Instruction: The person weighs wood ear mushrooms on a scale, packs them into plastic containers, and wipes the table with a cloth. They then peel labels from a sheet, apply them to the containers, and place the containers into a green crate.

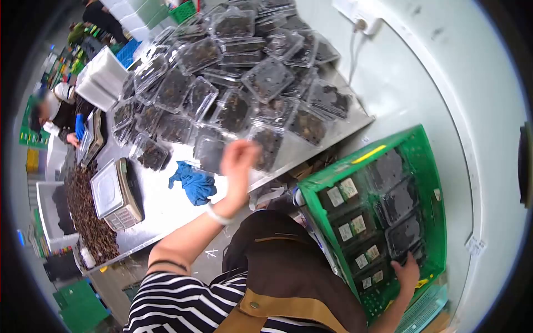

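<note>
My left hand (240, 161) is raised over the metal table beside the heap of clear plastic boxes (211, 152). Its fingers look bent but are smeared by motion, and it overlaps the nearest boxes in this view. Down at the right, my right hand (406, 271) reaches into a green crate (441, 222). Thumb and fingers grip the near end of a dark-filled clear plastic box (404, 236) in the crate's right row. Labelled boxes (353, 223) stand in the left row. A crumpled blue glove (194, 183) lies on the table to the left of my left hand.
A weighing scale (115, 194) stands on the table by a pile of dark brown pieces (83, 205). Another person (58, 111) in a blue glove works at a second scale (91, 139). A white stack (102, 77) is behind. A plug and cable (360, 26) hang on the wall.
</note>
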